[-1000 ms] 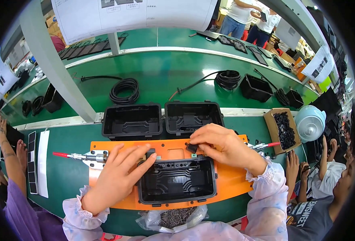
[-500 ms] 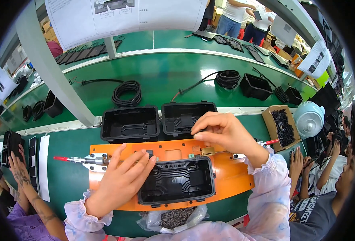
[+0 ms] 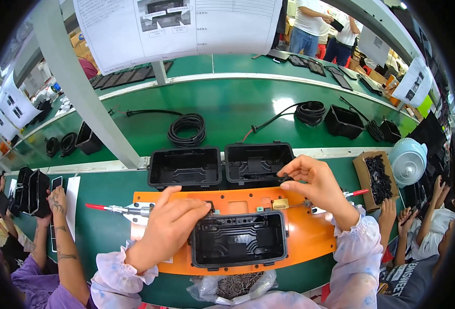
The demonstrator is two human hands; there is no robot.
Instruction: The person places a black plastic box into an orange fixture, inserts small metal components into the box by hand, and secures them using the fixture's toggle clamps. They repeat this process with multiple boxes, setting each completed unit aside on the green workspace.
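Observation:
My right hand (image 3: 315, 186) is raised over the right rear of an orange fixture plate (image 3: 310, 232). Its thumb and fingers pinch a small black part (image 3: 285, 179), in front of one of the open black boxes (image 3: 261, 150). My left hand (image 3: 173, 224) bends over the plate's left side, fingertips drawn together at a small dark piece by the near box's rear left corner. What they grip is mostly hidden. That near black plastic box (image 3: 239, 241) lies open side up on the plate, between two red-handled toggle clamps (image 3: 129, 209). A brass-coloured block (image 3: 280, 204) sits behind it.
Another black box (image 3: 183, 180) stands behind the plate. A carton of small black parts (image 3: 376, 175) and a pale blue fan (image 3: 409, 160) are at the right. A bag of screws (image 3: 235, 286) lies in front. Coiled cables (image 3: 186, 130) rest farther back. Co-workers' hands are on both sides.
The view has shifted, so the scene sits lower and farther right. My left fingers, spread before, have come together near the box corner. My right hand keeps its pinch.

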